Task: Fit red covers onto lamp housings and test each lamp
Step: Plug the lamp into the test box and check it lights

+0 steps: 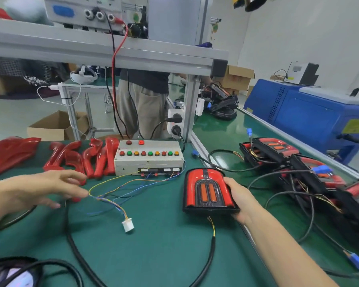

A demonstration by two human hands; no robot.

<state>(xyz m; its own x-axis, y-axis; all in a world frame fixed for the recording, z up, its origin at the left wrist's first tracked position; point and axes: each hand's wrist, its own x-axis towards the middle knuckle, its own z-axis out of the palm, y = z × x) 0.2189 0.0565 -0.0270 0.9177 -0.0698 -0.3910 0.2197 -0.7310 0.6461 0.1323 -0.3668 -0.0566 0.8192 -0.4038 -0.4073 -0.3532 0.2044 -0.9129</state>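
Note:
A lamp with a black housing and a red cover fitted lies on the green mat, its black cable trailing toward me. My right hand grips its right edge. My left hand hovers open, fingers spread, over the mat just in front of several loose red covers. A white test box with coloured buttons stands behind. Thin coloured wires run from the box to a white connector lying on the mat.
Several assembled lamps with cables are piled at the right on the conveyor. A blue machine stands far right. An aluminium frame post with power sockets rises behind the box. A person stands beyond the bench. Black cable loops cross the near mat.

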